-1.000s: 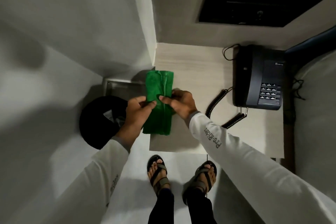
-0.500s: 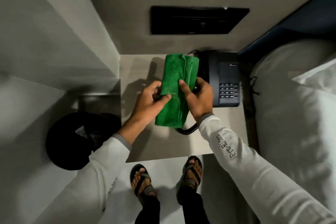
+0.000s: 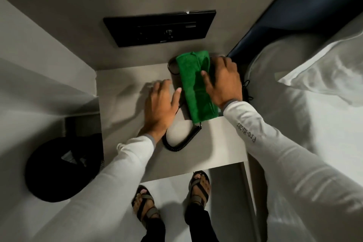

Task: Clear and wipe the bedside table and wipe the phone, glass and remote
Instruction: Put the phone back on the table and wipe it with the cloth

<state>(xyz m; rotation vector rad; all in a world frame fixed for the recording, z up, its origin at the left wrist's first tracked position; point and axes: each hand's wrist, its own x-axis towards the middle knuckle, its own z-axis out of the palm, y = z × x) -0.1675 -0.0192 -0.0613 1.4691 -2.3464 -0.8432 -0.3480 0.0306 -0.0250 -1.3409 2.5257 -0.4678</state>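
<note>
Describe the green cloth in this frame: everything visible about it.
The green cloth is a soft, fuzzy fabric, looking like microfibre, folded into a long narrow strip with a lengthwise fold running down it. It lies draped over the phone, hiding nearly all of it, at the back right of the bedside table, running from near the wall toward the person. The right hand presses on its right side, thumb on top. The left hand is beside its left edge; contact is unclear. The coiled phone cord emerges below its near end.

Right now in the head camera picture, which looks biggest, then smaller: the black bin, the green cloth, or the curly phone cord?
1. Black bin
2. Green cloth
3. Curly phone cord

The bin may sit lower than the cloth, so this ranks looks only.
</note>
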